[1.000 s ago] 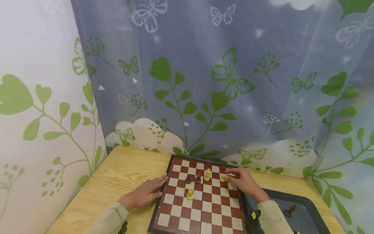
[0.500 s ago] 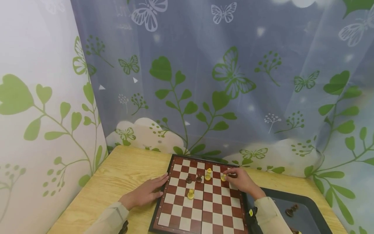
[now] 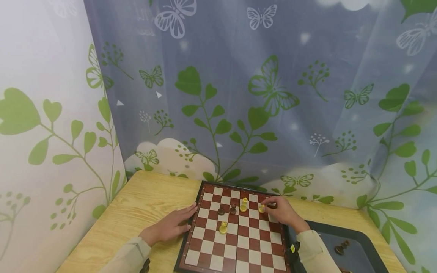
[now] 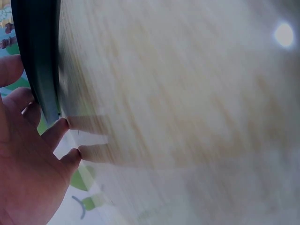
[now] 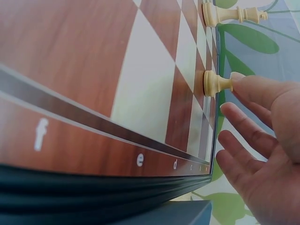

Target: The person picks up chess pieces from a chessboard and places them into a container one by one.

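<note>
A folding chessboard with red-brown and white squares lies on the wooden table. At its far right, my right hand pinches the top of a short cream chess piece between thumb and forefinger. The piece's head is hidden, and its base appears to rest on the board. The other right-hand fingers stay spread and free. My left hand rests with fairly straight fingers against the board's left edge. Standing on the board are a tall cream king, a shorter yellow piece, and two dark pieces, one a dark piece nearer the middle.
A dark tray sits right of the board, partly under my right forearm. A dark chess piece lies on its side in it. Bare wooden table extends left of the board. A printed curtain hangs behind the table.
The head view has shifted very slightly. Both hands keep their places, the right at the cream piece and the left at the board's edge. The other pieces stand on the same squares.
</note>
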`<state>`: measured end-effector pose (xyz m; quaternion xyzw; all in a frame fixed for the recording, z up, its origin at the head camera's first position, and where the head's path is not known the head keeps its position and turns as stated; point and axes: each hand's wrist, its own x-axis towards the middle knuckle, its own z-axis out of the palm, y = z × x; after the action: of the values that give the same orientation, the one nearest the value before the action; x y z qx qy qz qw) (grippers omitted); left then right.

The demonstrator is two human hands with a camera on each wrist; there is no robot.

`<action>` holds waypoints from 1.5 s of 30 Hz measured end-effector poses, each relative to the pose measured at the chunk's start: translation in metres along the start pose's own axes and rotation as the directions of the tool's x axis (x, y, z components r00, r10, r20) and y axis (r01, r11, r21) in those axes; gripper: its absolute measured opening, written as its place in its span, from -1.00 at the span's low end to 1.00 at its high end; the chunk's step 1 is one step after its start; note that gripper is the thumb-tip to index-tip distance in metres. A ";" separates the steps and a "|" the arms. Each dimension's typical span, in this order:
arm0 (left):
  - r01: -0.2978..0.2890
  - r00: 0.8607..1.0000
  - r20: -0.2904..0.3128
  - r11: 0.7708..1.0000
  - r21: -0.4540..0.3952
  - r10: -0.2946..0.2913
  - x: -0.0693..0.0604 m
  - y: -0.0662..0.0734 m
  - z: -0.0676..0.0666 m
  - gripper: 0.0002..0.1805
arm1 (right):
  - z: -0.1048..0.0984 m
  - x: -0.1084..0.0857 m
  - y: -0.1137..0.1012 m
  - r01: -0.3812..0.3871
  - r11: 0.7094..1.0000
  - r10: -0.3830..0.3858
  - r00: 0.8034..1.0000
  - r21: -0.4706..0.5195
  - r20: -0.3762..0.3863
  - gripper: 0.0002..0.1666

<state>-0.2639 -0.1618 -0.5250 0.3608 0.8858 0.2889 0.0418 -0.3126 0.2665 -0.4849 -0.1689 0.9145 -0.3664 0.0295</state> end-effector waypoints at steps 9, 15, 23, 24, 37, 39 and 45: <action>0.000 1.000 -0.002 1.000 -0.005 0.000 -0.001 -0.001 0.002 -0.32 | 0.001 -0.001 0.000 -0.014 1.000 0.014 1.000 -0.003 -0.005 -0.82; -0.003 1.000 0.000 1.000 -0.007 0.003 0.000 0.000 0.002 -0.32 | 0.001 -0.001 0.001 -0.008 1.000 0.008 1.000 0.008 -0.007 -0.84; -0.012 1.000 -0.004 1.000 -0.012 0.012 0.001 -0.003 0.004 -0.32 | 0.002 -0.001 0.001 -0.002 1.000 0.002 1.000 0.001 -0.027 -0.84; -0.012 1.000 -0.005 1.000 -0.011 0.012 0.001 -0.003 0.004 -0.32 | 0.002 -0.001 0.001 -0.001 1.000 0.001 1.000 0.002 -0.031 -0.85; -0.014 1.000 -0.003 1.000 -0.001 0.014 -0.001 -0.003 0.003 -0.31 | -0.004 -0.001 -0.004 0.033 0.999 -0.034 0.994 -0.010 -0.100 -0.80; -0.020 1.000 -0.009 1.000 0.000 0.020 -0.001 -0.003 0.003 -0.32 | -0.006 0.000 -0.006 0.052 0.999 -0.053 0.993 -0.015 -0.107 -0.80; 0.005 1.000 0.006 1.000 -0.016 -0.004 0.000 -0.003 0.002 -0.31 | -0.007 -0.003 -0.006 0.057 0.998 -0.056 0.993 0.005 -0.101 -0.81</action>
<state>-0.2652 -0.1626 -0.5286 0.3594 0.8841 0.2948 0.0480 -0.3093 0.2679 -0.4756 -0.1758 0.9083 -0.3786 -0.0263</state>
